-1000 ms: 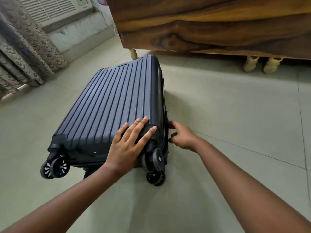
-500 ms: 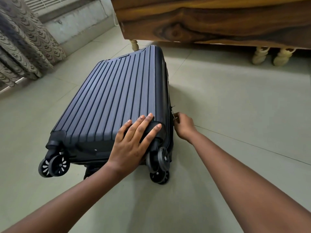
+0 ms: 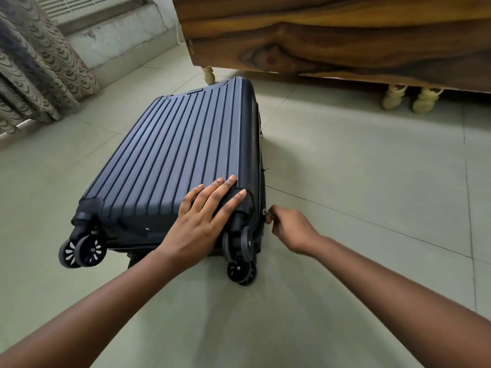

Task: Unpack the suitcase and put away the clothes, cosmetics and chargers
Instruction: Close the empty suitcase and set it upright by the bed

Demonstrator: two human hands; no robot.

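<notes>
A dark blue ribbed hard-shell suitcase (image 3: 170, 160) lies flat on the tiled floor, closed, its wheels toward me. My left hand (image 3: 204, 224) presses flat on the near right corner of the lid, fingers straight. My right hand (image 3: 288, 229) is at the suitcase's right side near the wheels and pinches the small metal zipper pull (image 3: 265, 212). The zipper seam runs along the right edge. The contents are hidden inside.
A wooden bed frame (image 3: 332, 43) on pale turned legs (image 3: 393, 98) stands just beyond the suitcase. Patterned curtains (image 3: 34, 75) hang at the left, with a wall ledge behind. Tiled floor (image 3: 358, 181) spreads to the right.
My right hand has slid along the suitcase's right edge toward me with the zipper pull, now near the wheel corner. The left hand has stayed pressed on the lid.
</notes>
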